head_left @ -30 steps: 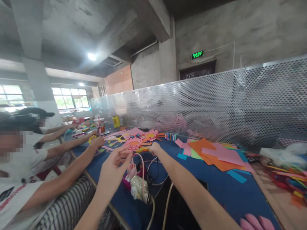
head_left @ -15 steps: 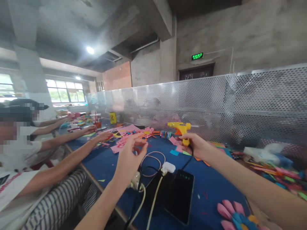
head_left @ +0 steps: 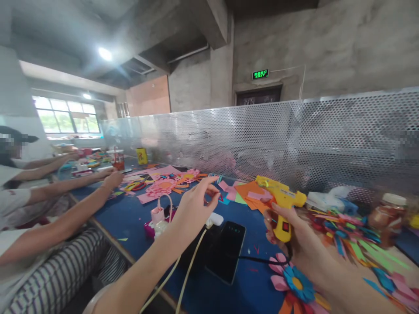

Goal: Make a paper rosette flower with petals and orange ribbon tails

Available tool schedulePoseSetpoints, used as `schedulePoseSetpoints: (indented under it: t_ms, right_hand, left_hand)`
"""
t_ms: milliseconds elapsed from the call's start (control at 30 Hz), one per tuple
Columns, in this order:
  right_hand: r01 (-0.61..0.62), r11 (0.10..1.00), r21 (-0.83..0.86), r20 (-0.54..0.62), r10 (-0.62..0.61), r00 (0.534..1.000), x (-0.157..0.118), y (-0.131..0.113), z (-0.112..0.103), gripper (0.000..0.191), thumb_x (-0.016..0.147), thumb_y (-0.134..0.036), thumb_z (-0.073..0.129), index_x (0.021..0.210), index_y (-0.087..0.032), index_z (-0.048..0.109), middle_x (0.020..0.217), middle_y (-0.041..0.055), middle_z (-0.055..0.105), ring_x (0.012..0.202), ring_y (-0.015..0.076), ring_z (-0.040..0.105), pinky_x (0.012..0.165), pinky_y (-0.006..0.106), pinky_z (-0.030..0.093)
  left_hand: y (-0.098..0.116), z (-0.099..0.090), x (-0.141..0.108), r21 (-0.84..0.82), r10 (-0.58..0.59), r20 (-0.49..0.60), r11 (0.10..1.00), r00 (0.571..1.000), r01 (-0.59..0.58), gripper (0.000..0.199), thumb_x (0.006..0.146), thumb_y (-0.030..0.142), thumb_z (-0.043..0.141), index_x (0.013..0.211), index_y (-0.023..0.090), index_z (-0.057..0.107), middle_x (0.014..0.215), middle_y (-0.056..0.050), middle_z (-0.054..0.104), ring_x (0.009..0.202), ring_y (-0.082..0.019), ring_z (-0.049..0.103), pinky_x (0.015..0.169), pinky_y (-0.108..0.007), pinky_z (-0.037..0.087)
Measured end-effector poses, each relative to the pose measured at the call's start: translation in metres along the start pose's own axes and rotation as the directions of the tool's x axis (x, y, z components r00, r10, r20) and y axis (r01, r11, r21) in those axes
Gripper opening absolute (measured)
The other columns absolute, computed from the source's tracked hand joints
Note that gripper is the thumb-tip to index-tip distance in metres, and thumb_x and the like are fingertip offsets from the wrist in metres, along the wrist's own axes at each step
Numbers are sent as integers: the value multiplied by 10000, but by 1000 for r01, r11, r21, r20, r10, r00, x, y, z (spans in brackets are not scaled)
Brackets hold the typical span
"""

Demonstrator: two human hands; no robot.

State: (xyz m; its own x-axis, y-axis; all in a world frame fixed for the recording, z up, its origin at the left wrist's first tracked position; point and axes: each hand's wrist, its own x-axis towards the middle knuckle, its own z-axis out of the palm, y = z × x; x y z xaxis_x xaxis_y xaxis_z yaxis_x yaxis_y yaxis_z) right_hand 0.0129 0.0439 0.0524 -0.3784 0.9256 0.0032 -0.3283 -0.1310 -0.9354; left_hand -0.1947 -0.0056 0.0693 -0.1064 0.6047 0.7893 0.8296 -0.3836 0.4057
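My right hand (head_left: 291,235) grips a yellow glue gun (head_left: 282,203) by its handle, nozzle pointing up and left. A black cord runs from the handle base past a dark phone (head_left: 226,252) lying on the blue table (head_left: 124,218). My left hand (head_left: 199,205) hovers over the table left of the gun, fingers loosely curved and apart, with nothing visible in it. Beneath my right wrist lies a paper flower (head_left: 296,279) with pink and blue petals. Orange paper sheets (head_left: 250,194) lie behind the gun's nozzle.
A pink charger (head_left: 157,215), a white plug (head_left: 215,219) and pale cables stand near my left forearm. Paper strips (head_left: 347,231) and a jar (head_left: 388,218) are at right. A perforated metal panel (head_left: 262,135) borders the table. Co-workers' arms (head_left: 75,207) reach in from the left.
The glue gun has moved right and closer, and its nozzle now tilts upward. My left hand has shifted right. The view has turned, bringing the jar into sight.
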Motion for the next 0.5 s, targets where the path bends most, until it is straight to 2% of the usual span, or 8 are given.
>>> schedulePoseSetpoints:
  t_ms: [100,200,267,333,400,500]
  right_hand:
    - [127,988,-84,-97,-135,986,-12,2,2,222,724,-394,622,665,-186,575,521,-23,523,470,97,515,462,175,454]
    - [262,925,-276,3,-271,962,-19,8,-2,313,730,-455,598,609,-171,545,515,-8,541,439,95,514,423,175,414]
    - [286,875,-391,80,-277,957,-22,14,-4,339,729,-500,575,657,-169,560,460,-25,500,357,81,449,347,178,350]
    - [295,814,-500,77,-298,951,-27,20,-5,350,729,-526,548,749,-179,583,413,-51,437,321,82,395,312,184,326]
    - [307,741,-597,31,-361,932,-31,25,-3,338,715,-520,550,808,-198,599,437,-42,467,349,104,433,318,195,364]
    - [331,644,-689,-12,-468,884,-34,31,-1,312,695,-513,554,775,-220,624,542,7,582,424,151,536,362,228,452]
  left_hand:
    - [1,2,3,29,18,8,999,1000,-18,333,732,85,519,1048,187,496,774,-15,659,692,-137,616,658,-277,492]
    - [3,3,6,33,17,12,999,1000,-17,356,721,67,524,1058,178,497,777,-18,658,692,-132,620,669,-270,495]
    - [6,4,7,30,23,10,999,1000,-23,360,721,72,523,1064,179,497,782,-19,661,691,-130,621,660,-264,495]
    - [9,5,8,33,31,-1,999,1000,-31,351,727,86,515,1063,184,498,774,-17,665,683,-133,622,634,-261,493]
    - [12,5,8,38,30,-6,999,1000,-30,338,733,99,505,1059,186,502,764,-16,668,674,-135,623,614,-261,493]
    - [15,5,8,35,26,0,999,1000,-26,326,734,104,493,1051,181,508,759,-19,668,676,-136,624,635,-269,500]
